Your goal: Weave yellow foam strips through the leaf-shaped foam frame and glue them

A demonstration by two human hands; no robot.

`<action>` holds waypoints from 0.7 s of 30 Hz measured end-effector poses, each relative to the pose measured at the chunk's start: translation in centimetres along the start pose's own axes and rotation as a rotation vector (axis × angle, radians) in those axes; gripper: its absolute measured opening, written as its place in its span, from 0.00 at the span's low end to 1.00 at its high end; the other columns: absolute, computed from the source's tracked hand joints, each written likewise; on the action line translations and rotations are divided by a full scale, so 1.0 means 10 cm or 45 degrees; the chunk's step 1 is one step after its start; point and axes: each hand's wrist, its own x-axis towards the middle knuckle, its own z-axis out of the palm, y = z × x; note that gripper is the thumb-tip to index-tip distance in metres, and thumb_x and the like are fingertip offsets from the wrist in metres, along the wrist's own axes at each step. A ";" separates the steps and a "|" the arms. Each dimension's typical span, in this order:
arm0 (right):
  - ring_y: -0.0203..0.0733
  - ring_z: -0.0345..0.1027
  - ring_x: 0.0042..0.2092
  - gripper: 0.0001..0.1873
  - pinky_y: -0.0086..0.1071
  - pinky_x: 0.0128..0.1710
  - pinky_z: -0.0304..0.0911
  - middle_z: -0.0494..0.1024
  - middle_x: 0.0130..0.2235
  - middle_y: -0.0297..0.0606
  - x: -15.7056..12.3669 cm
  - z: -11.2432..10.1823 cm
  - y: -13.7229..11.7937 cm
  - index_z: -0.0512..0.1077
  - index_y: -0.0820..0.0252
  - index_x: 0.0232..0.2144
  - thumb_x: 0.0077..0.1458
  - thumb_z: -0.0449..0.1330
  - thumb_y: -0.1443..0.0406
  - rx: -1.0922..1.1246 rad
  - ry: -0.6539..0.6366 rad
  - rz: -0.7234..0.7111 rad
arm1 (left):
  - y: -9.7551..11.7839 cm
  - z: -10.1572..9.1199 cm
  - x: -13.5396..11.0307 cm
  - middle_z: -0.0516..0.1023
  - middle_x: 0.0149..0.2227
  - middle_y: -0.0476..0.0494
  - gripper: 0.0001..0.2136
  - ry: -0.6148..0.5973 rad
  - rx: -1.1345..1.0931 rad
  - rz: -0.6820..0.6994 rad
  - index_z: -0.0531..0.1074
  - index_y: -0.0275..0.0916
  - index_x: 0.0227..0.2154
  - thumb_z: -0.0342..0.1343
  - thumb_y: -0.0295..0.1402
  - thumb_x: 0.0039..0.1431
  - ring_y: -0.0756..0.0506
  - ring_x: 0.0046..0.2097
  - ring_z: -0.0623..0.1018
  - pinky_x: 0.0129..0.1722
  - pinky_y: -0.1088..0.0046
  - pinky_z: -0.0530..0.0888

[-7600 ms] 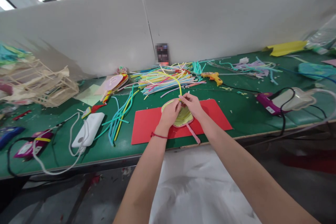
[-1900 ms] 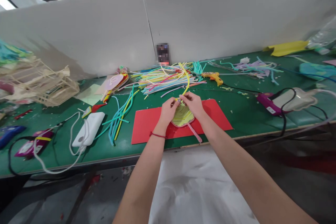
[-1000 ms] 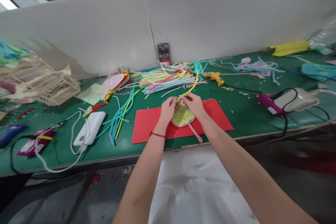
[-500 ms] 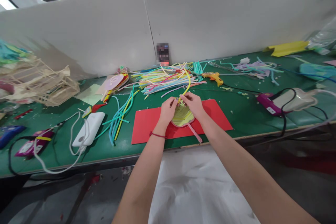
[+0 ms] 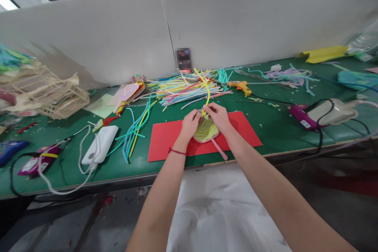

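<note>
My left hand (image 5: pixel 190 123) and my right hand (image 5: pixel 217 117) meet over a small yellow-green fan (image 5: pixel 204 132) with a pink handle. The fan lies on a red sheet (image 5: pixel 165 141) on the green table (image 5: pixel 124 171). Both hands pinch a yellow strip (image 5: pixel 206 93) at the fan's far edge. The strip's free end curves up and away from me. A red cord circles my left wrist.
A pile of coloured strips (image 5: pixel 183 86) lies behind the hands, with a yellow glue gun (image 5: pixel 240 86) to its right. A purple glue gun (image 5: pixel 301 115) and a black cable sit far right. A white power bank (image 5: pixel 99 145) and loose teal strips (image 5: pixel 136 129) are left.
The strip's free end has swung about: it leaned right a second ago and now stands more upright, tilted slightly left. Both hands stay pinched at the fan's far edge.
</note>
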 end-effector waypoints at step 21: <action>0.38 0.67 0.31 0.14 0.29 0.29 0.60 0.75 0.28 0.37 -0.05 0.04 -0.02 0.74 0.61 0.25 0.43 0.61 0.55 -0.112 0.059 -0.127 | 0.02 -0.05 0.04 0.68 0.21 0.50 0.11 0.182 -0.296 -0.080 0.64 0.37 0.22 0.47 0.37 0.56 0.52 0.26 0.69 0.29 0.77 0.66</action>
